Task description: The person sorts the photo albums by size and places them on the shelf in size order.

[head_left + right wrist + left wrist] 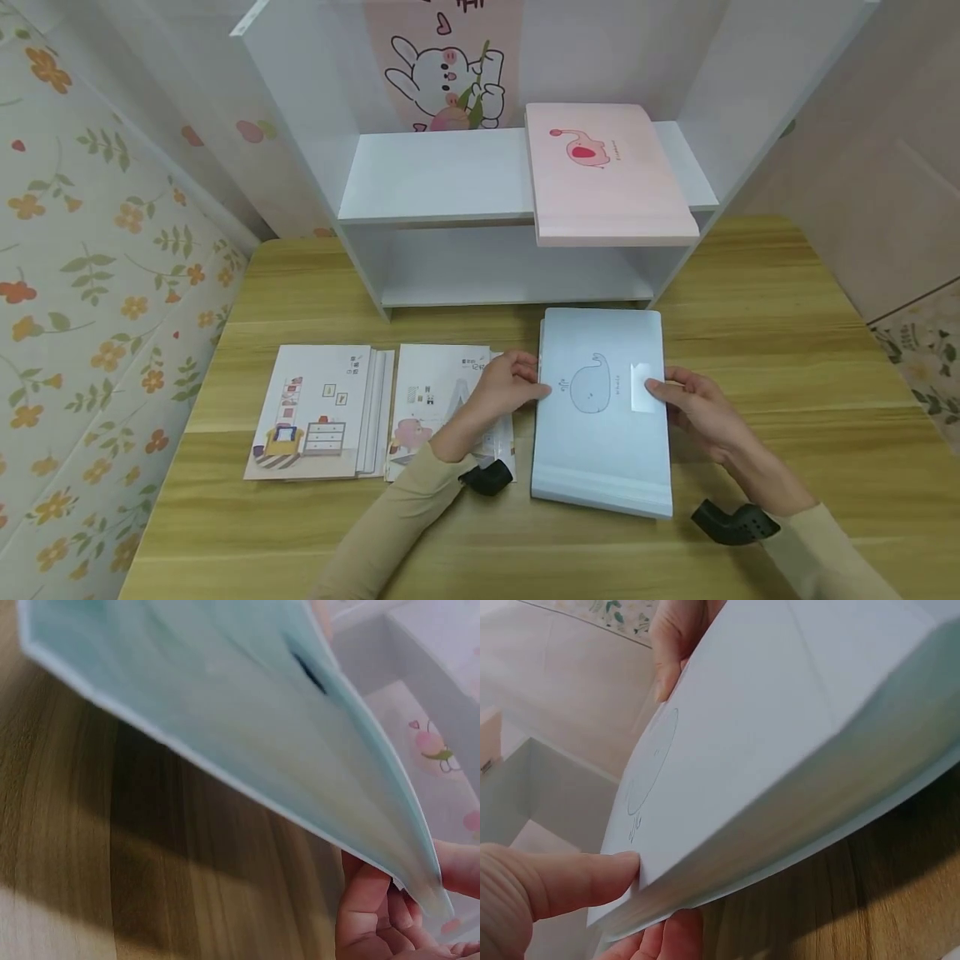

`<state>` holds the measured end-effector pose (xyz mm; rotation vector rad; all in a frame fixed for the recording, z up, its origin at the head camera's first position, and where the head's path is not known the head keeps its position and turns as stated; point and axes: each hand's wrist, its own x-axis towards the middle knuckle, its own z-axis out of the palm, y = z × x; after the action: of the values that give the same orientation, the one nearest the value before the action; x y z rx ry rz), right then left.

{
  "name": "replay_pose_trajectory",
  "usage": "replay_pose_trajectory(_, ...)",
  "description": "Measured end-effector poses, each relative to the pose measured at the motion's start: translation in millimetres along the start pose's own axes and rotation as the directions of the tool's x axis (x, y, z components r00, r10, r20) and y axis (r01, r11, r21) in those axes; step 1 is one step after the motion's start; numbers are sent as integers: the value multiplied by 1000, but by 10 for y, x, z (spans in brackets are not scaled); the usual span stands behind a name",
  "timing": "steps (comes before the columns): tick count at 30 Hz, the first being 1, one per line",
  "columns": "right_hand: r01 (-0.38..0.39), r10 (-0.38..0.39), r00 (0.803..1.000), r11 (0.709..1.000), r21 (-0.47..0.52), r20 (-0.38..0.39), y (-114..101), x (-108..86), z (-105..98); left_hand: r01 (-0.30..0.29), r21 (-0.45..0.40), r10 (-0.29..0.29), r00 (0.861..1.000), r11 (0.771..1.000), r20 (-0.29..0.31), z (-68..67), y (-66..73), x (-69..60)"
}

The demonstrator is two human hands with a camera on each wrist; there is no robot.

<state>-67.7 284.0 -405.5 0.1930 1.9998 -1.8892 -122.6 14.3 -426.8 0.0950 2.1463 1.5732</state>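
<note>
With fingers of left hand [501, 390] and right hand [705, 417], pinching blue folder [592, 450] by opposite edges. Holding it near white shelf [442, 179], presumably balancing its weight.

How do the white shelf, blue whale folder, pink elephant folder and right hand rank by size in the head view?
Largest to smallest:
1. White shelf
2. Blue whale folder, pink elephant folder: too close to rank, seen at different angles
3. Right hand
</note>
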Motion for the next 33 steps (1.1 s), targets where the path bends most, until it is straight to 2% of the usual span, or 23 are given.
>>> replay_pose_trajectory(8, -28, 29, 1000, 999, 23, -10, -48, -54, 42, 13, -124, -7, 999, 992, 47, -77, -14, -77)
replay_pose_trajectory(17, -15, 15, 1000, 1000, 21, 11, -78, -84, 111, 9, -162, 4, 997, 987, 78, -183, 37, -226)
replay_pose_trajectory(21, 7, -8, 1000, 999, 42, 23, -82, -91, 148, -13, -181, 32, 995, 983, 100, -227, 51, -294)
replay_pose_trajectory(26, 13, -14, 1000, 997, 70, 10, -110, -112, 193, -21, -235, 58, 986, 972, 154, -288, 52, -363)
replay_pose_trajectory(33, 3, -1, 1000, 994, 113, -22, -155, -139, 241, 13, -295, 54, 974, 955, 219, -338, 32, -423)
